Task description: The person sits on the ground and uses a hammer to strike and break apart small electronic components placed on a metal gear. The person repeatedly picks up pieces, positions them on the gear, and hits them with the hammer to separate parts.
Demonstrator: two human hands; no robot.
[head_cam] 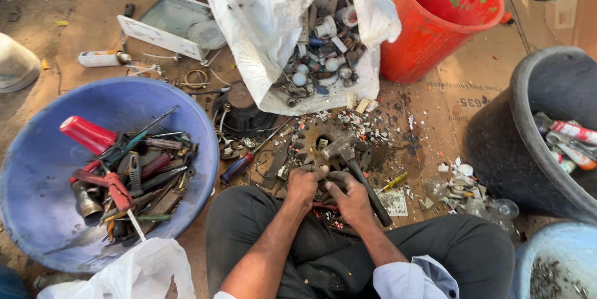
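My left hand (305, 184) and my right hand (349, 194) are close together just in front of my crossed legs, both closed around a small dark piece of scrap that the fingers mostly hide. A hammer (346, 153) with a metal head and a black handle lies on the ground right beyond my hands, its handle running past my right hand. Small white and grey fragments (367, 126) litter the cardboard around it.
A blue tub (37, 168) of screwdrivers and pliers sits at my left. A white sack (261, 19) of bulb parts lies ahead, with a red bucket (435, 25) beside it. A black tub (522, 137) and a pale blue tub (553, 255) stand at my right.
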